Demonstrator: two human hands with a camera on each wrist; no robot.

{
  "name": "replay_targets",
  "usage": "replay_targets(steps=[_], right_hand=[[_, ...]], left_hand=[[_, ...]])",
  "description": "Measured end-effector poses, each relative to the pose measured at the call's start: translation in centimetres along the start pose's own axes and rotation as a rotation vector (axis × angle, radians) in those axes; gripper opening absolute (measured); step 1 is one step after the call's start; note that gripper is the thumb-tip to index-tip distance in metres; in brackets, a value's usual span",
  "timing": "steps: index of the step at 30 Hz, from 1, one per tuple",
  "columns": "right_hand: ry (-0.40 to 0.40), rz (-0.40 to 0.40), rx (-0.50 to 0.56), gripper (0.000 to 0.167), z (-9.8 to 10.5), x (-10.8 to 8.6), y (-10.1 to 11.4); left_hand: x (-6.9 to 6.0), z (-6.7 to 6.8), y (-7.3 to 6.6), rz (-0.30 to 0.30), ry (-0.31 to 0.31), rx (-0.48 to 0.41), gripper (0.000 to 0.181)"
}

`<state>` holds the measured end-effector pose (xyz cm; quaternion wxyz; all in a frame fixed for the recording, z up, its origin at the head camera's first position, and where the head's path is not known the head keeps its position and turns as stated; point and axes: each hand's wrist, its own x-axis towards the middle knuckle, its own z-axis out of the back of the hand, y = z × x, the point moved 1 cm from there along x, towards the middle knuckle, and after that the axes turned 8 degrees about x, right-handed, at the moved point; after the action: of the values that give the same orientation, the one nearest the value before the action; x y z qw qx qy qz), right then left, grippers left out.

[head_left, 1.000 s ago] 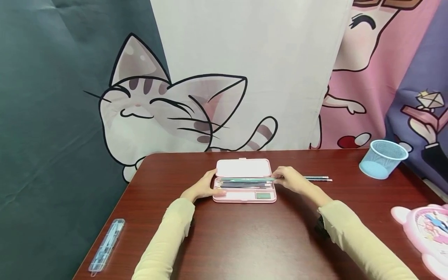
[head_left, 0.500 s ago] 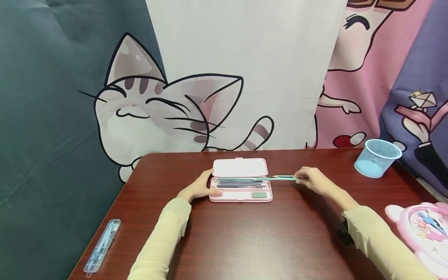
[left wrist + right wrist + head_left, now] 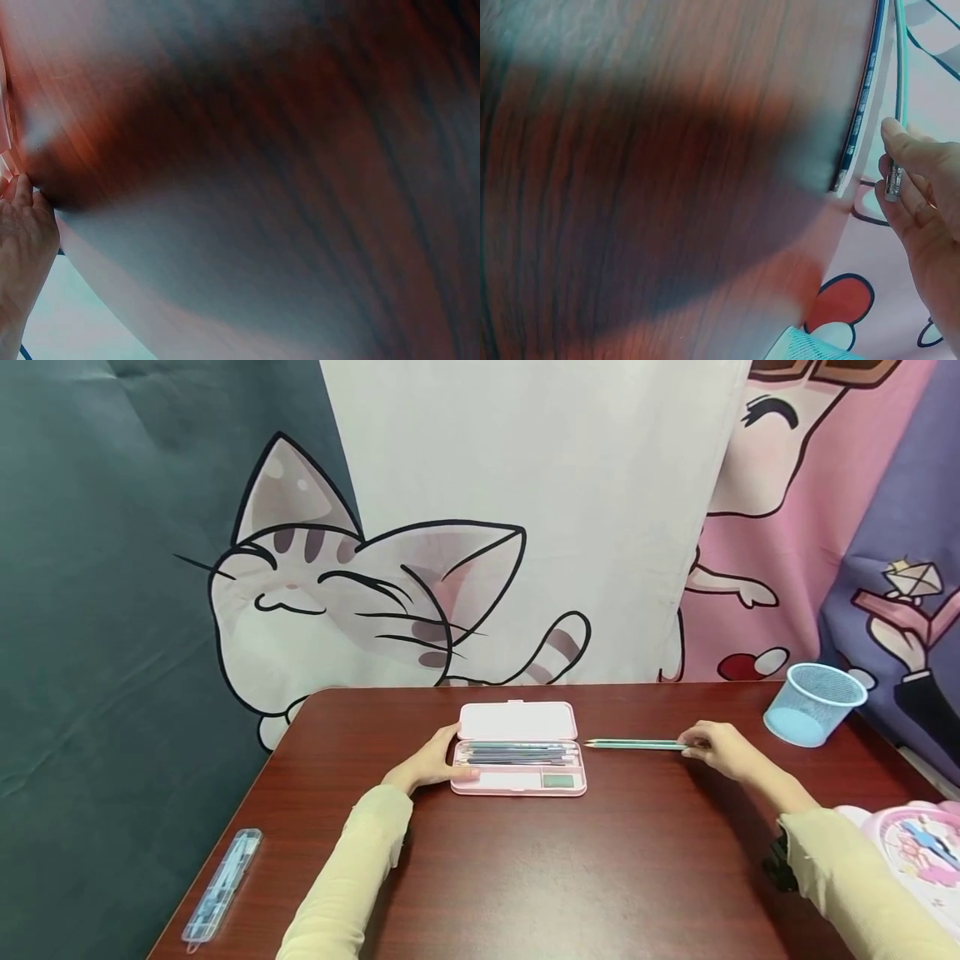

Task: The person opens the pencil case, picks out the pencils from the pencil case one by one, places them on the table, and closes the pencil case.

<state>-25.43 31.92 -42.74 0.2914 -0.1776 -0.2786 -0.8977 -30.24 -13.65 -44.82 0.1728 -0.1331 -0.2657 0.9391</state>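
Note:
A pink pencil case (image 3: 517, 782) lies open on the table, with several pencils (image 3: 517, 754) in its upper compartment and a green piece (image 3: 557, 781) at its lower right. My left hand (image 3: 429, 764) grips the case's left side, thumb on the front rim. To the right of the case, my right hand (image 3: 720, 749) pinches a green pencil (image 3: 637, 745) near its end. In the right wrist view, the right hand (image 3: 930, 187) holds the green pencil (image 3: 901, 82), and dark and white pencils (image 3: 862, 97) lie on the table beside it.
A blue mesh cup (image 3: 813, 706) stands at the back right. A pink clock-like object (image 3: 911, 843) is at the right, partly behind the right sleeve. A clear narrow case (image 3: 222, 887) lies near the left edge. A printed curtain (image 3: 600, 460) hangs behind the table (image 3: 562, 877).
My right hand has moved right, away from the case, drawing the green pencil out of it. My left hand stays on the case.

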Motion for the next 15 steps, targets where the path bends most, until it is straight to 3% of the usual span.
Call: replay_targets(steps=[8, 15], right_hand=[[0.129, -0.173, -0.061, 0.012, 0.05, -0.65, -0.55], [0.154, -0.135, -0.133, 0.013, -0.01, -0.74, -0.68]], left_hand=[[-0.09, -0.08, -0.04, 0.001, -0.013, -0.014, 0.101], [-0.16, -0.05, -0.01, 0.017, -0.004, -0.008, 0.101]])
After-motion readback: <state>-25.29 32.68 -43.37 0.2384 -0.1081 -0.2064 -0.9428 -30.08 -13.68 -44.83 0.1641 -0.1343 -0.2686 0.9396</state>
